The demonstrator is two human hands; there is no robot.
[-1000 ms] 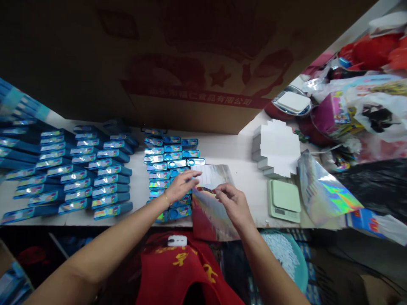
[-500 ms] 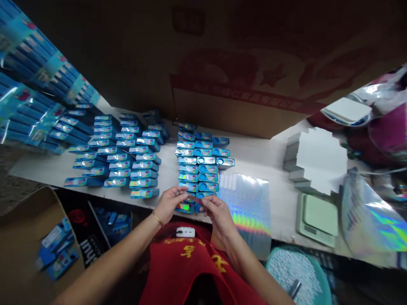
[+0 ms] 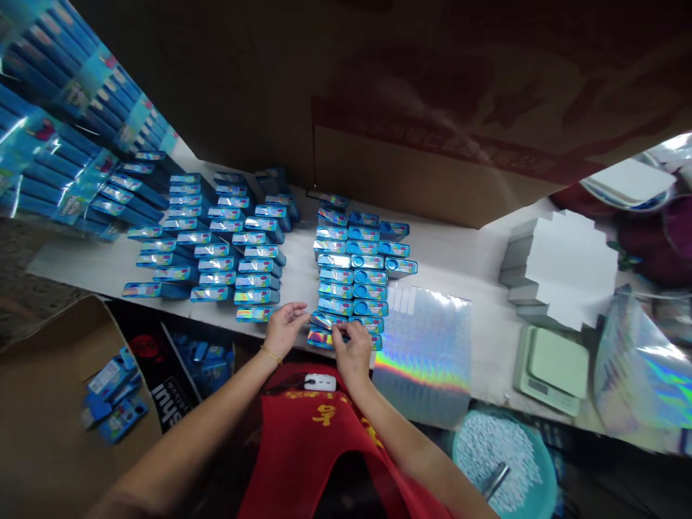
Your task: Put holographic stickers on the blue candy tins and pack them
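A thin shiny sticker [image 3: 322,321] is stretched between my two hands over the nearest blue boxes. My left hand [image 3: 283,333] has its thumb and finger at the sticker's left end. At the other end, my right hand [image 3: 354,352] pinches it between thumb and fingertips. Just below the sticker is the end of a small blue box [image 3: 321,338], partly covered by my fingers. Rows of similar blue boxes [image 3: 370,276] stand behind it, many with shiny ends. Right of my right hand lies a holographic sticker sheet [image 3: 432,339] with bare strips at its upper left.
More blue boxes [image 3: 259,281] stand in rows at left, beside wrapped packs [image 3: 65,166]. A large carton [image 3: 400,166] rises behind. At right are white cartons [image 3: 567,267], a scale [image 3: 556,367] and a teal basin [image 3: 548,483] of white pellets. An open carton [image 3: 43,404] sits lower left.
My hands have lowered the sticker closer to the near box end, and it now tilts down to the right. The view has shifted slightly.
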